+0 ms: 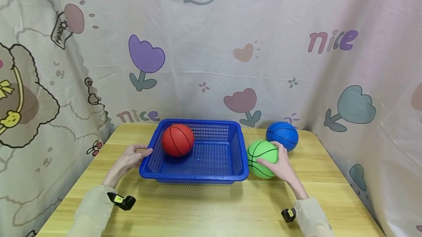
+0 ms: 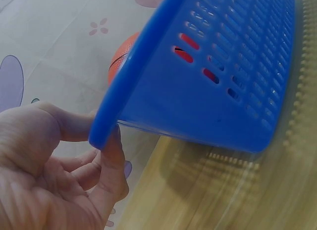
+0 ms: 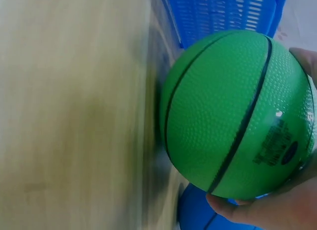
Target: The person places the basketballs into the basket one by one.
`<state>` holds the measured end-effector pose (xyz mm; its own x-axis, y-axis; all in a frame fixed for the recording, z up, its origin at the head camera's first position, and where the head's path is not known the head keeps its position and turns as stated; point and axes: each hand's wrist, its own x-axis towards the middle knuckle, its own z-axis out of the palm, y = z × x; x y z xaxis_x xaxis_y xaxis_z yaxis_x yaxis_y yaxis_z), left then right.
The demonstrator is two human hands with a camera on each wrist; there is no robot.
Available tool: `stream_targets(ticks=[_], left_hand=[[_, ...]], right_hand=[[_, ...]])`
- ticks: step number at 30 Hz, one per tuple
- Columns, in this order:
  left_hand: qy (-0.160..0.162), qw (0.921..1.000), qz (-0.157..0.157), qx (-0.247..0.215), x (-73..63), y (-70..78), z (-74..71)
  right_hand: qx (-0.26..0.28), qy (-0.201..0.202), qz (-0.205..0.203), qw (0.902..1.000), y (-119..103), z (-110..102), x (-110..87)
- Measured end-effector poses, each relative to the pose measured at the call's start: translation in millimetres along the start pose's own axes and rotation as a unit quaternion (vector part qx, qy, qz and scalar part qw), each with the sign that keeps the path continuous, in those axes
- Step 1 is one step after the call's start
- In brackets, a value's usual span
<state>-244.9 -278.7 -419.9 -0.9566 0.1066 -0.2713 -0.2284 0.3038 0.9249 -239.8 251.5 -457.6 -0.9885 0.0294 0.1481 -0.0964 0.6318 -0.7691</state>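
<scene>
In the head view, a blue plastic basket (image 1: 211,160) with perforated walls stands on the wooden table, and a red basketball (image 1: 178,140) sits in its left half. My left hand (image 1: 130,157) pinches the basket's left rim; the left wrist view shows thumb and finger of that hand (image 2: 59,170) on either side of the basket (image 2: 193,101) edge. My right hand (image 1: 280,163) grips a green basketball (image 1: 262,159) just right of the basket. In the right wrist view, the green ball (image 3: 223,111) lies between thumb and fingers, close over the table.
A blue basketball (image 1: 283,135) rests at the table's back right, behind the green one. The wooden table (image 1: 197,211) extends in front of the basket. A printed cloth curtain (image 1: 211,46) hangs behind the table and along both sides.
</scene>
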Motion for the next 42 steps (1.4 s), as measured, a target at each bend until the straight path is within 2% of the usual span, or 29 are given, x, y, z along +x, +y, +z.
stream_targets(ticks=[5, 12, 22, 25, 30, 42], left_hand=[[-0.001, 1.0, 0.0, -0.002, 0.7, 1.6, 0.2], [-0.001, 1.0, 0.003, -0.006, 1.7, 2.9, 0.5], [-0.005, 1.0, 0.001, 0.0, 2.1, 0.9, 0.8], [-0.006, 1.0, 0.002, -0.001, 1.9, 0.1, 0.6], [-0.009, 0.9999, 0.005, -0.005, 1.0, -1.5, -1.0], [-0.011, 0.9999, 0.007, -0.008, 1.5, -1.6, -1.1]], right_hand=[[0.012, 0.024, -0.003, 0.9996, -3, -4, -0.3], [0.051, 0.055, 0.014, 0.997, -13, -16, -0.9], [0.087, 0.096, -0.032, 0.9911, -44, -28, 0.3], [0.099, 0.094, -0.045, 0.9897, -56, -28, 0.9], [0.127, 0.065, -0.054, 0.9883, -76, -22, -0.8], [0.143, 0.025, -0.089, 0.9854, -104, 10, -2.0]])
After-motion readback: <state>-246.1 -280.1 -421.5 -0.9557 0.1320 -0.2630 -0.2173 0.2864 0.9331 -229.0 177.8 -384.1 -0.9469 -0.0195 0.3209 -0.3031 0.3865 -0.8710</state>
